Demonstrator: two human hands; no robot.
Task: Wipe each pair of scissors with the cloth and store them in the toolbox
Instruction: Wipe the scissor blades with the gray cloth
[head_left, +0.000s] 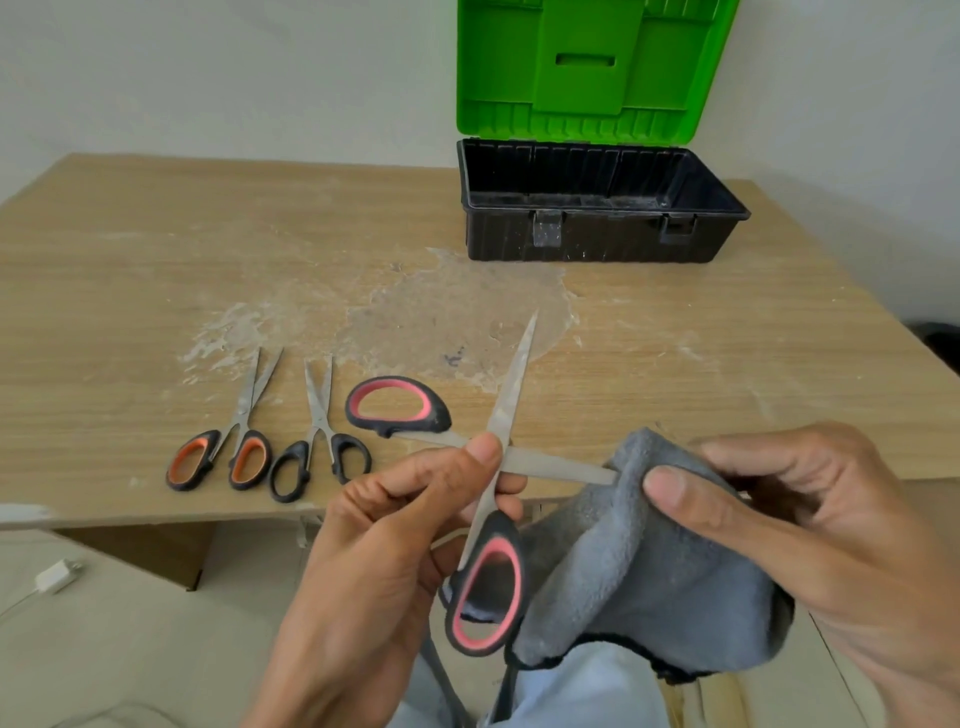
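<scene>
Left hand (395, 545): raised in front of the near table edge, palm turned inward, fingers curled. The thumb and fingers pinch the large scissors (514, 374) at the crossing of the blades.

Right hand (810, 519): level with the left and just to its right, back of the hand facing outward. The fingers are curled round a grey cloth (649, 571), with the thumb pressing on its top fold. The rest of the cloth hangs down below the hand.

Large scissors: held above the table edge, spread wide into a cross. One blade points up and away toward the toolbox (597, 234). The other blade runs sideways to the right, and its tip meets the fold of the cloth under the right thumb. The handles are black with pink lining; one loop stands over the table to the upper left, and the other hangs low between the hands. The blades look dull and streaked.

Orange-handled scissors (223, 457) and black-handled scissors (319, 462): lying side by side on the table (130, 260) near its front edge, left of the hands, blades slightly parted and pointing away.

Toolbox: black, at the far right of the table, with its green lid (597, 67) standing upright. No scissors are visible inside. A pale, flaky patch (467, 312) marks the table between the toolbox and the hands.
</scene>
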